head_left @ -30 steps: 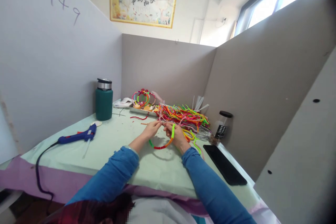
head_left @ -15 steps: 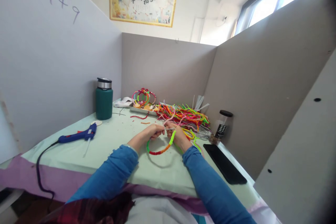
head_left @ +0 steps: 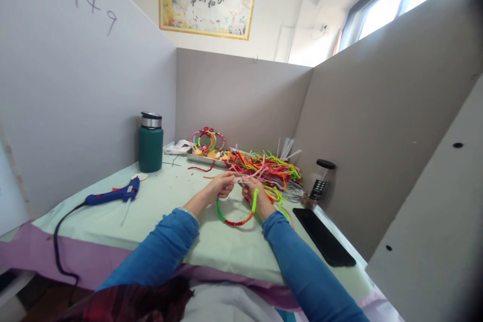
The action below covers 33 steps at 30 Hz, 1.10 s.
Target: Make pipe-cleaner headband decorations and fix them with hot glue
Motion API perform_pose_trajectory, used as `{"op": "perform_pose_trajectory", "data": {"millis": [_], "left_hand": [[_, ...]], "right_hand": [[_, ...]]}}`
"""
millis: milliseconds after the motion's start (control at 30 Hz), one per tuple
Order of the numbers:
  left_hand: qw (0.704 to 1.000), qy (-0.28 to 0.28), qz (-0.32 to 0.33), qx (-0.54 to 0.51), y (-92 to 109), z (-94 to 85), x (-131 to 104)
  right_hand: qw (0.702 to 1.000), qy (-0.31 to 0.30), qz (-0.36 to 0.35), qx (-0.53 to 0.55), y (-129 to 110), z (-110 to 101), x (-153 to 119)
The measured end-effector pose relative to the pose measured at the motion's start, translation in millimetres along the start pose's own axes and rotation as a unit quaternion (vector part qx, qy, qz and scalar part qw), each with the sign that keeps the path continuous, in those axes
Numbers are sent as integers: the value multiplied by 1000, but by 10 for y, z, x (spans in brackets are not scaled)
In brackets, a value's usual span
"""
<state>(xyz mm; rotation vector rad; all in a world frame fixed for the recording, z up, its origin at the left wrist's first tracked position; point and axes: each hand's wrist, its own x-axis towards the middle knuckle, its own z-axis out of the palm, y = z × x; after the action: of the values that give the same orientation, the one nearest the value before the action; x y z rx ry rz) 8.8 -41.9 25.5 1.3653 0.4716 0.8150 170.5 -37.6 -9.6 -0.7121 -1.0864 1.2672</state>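
My left hand (head_left: 222, 186) is closed on a hoop (head_left: 236, 223) wrapped in bands of green, red, orange and yellow-green pipe cleaner. The colored arc hangs below my hands, and the hoop's upper part runs between them. My right hand (head_left: 258, 194) is closed beside the hoop's yellow-green end, its fingers pinching a pale pink pipe cleaner (head_left: 260, 171) at the upper part. One end of that pipe cleaner sticks up past my right fingers. My fingers partly hide where it meets the hoop.
A pile of colorful pipe cleaners (head_left: 277, 166) lies behind my hands, beside a metal tray (head_left: 204, 159) with finished-looking hoops (head_left: 207, 140). At left are a blue glue gun (head_left: 113, 195) and a green bottle (head_left: 150, 148). A black phone (head_left: 323, 236) and a dark-lidded jar (head_left: 320, 181) are at right.
The hoop has turned and shifted slightly right, so its yellow-green end now stands upright before my right hand. Both hands stay close together, and the pink pipe cleaner has changed angle.
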Motion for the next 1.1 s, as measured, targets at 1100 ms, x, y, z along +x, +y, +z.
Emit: {"op": "perform_pose_trajectory", "data": {"millis": [1100], "left_hand": [[942, 153, 128, 271, -212, -79, 177]], "right_hand": [[993, -111, 1, -37, -112, 140, -175]]}}
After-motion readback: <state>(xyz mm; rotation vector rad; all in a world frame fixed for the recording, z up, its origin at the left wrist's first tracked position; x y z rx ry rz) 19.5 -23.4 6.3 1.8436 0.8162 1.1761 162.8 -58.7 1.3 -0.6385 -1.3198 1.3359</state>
